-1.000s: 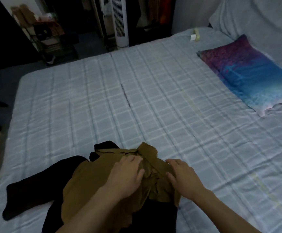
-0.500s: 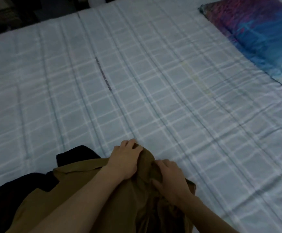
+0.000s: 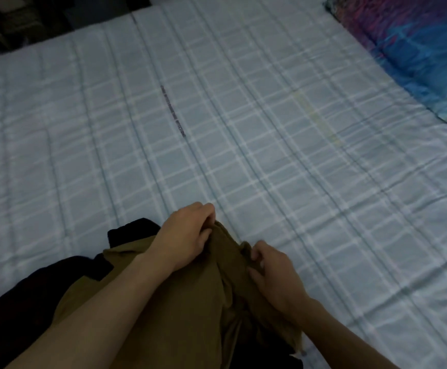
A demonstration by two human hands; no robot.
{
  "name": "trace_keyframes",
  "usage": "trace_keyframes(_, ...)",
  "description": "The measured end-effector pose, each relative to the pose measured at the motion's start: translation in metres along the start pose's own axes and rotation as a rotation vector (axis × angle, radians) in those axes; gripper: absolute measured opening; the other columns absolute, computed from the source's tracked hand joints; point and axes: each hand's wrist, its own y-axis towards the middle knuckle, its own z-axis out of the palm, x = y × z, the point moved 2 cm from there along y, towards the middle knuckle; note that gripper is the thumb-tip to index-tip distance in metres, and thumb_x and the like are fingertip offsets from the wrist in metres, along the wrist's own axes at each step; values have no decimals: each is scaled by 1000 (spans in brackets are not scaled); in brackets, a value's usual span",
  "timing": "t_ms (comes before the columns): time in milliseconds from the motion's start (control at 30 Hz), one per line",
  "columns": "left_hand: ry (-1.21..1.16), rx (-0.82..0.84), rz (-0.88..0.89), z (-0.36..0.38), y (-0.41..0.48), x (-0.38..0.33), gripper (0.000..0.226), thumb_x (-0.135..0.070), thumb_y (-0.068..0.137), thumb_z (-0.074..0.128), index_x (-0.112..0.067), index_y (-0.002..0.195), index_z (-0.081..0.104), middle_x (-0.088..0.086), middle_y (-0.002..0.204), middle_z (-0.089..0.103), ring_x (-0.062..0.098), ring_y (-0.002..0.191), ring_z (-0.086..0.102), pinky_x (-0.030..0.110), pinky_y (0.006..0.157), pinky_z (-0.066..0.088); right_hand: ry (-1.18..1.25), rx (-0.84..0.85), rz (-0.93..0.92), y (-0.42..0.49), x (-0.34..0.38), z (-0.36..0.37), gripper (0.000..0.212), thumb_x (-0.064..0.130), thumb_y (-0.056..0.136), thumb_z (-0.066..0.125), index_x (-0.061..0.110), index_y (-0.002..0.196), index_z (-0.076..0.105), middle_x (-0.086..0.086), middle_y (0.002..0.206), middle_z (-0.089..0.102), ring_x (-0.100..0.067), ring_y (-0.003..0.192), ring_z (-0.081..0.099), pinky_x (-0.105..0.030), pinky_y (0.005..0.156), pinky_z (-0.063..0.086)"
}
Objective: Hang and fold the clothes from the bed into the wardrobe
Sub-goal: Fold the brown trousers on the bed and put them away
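Watching remotely, I judged the job barely begun. My left hand (image 3: 182, 235) had its fingers curled round the top edge of the brown garment (image 3: 190, 315), and my right hand (image 3: 275, 278) pinched a fold beside it. The garment lay bunched over a black garment (image 3: 9, 315) at the bed (image 3: 217, 129)'s near edge, neither folded nor hung. No wardrobe showed.

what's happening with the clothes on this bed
A person works on an olive-brown fabric garment lying over a black cloth garment on the pale blue checked bedsheet. The left-hand grip holds the brown garment's far edge; the right-hand grip pinches a fold just beside it. Neither piece is hung yet; a purple-and-blue pillow lies at far right.
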Motion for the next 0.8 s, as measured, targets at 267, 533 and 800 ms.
trace_keyframes(267, 54, -276, 110, -126, -79, -84, 18, -8, 88, 66, -20, 91, 53, -6, 89, 53, 16, 79, 51, 39, 70, 49, -55, 78, -168, -60, 77, -38, 32, 42, 81, 69, 30, 106, 52, 12, 95, 45, -6, 85, 49, -24, 72, 39)
trace_keyframes(533, 204, -602, 158, -262, -209, -172, 19, -7, 86, 68, -18, 95, 57, -5, 90, 55, 15, 79, 53, 35, 67, 50, 55, -148, -341, -150, 154, -91, 29, 21, 78, 74, 31, 104, 64, 13, 94, 56, -6, 87, 55, -25, 79, 46)
trace_keyframes(800, 324, -817, 199, -357, -335, -266, 17, -8, 88, 67, -17, 96, 56, -2, 95, 55, 19, 83, 54, 43, 73, 52, 32, -346, -581, -229, 242, -155, 44, 25, 75, 83, 24, 116, 69, -2, 132, 44, -16, 110, 53, -30, 93, 50)
